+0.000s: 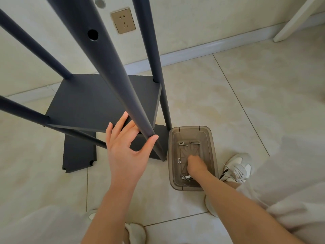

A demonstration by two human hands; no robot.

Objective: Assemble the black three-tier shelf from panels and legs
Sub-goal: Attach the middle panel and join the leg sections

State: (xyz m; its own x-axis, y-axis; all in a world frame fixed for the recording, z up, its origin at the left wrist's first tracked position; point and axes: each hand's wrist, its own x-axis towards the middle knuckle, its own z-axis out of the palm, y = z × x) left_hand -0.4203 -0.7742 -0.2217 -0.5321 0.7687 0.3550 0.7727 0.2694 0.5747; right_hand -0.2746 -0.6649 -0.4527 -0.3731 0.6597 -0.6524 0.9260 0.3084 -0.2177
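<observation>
1. The shelf frame [88,103] is the main worry. It stands on the floor [246,103] on four long thin legs [151,50] with only one panel fitted, low down. Nothing visible ties the legs together higher up, so I reckon it could rack or lean if the steadying hand comes off. Looks-wise it's matte black with round legs, and the near leg [112,76] has an open bolt hole [92,34] partway up
2. The spare panel [79,154] is black like the frame, lies flat on the floor under the frame's near side and has notched corners. If the frame shifts, a leg foot could scrape it
3. The box [213,152] is see-through brownish plastic and sits just beside the front right leg's foot. A bump from the frame would probably tip the hardware out
4. Hands – the left hand [126,152] is spread wide with the near leg in the fork between thumb and fingers. The thumb tip touches the leg, so it's a light steadying touch rather than a clamp. The right hand [195,166] is down in the box with its fingers curled under, and I can't tell if it's got anything
5. Screws [194,142] and washers [179,160] lie loose in the box – small and round, so a fumbled one would likely roll away on the tile
</observation>
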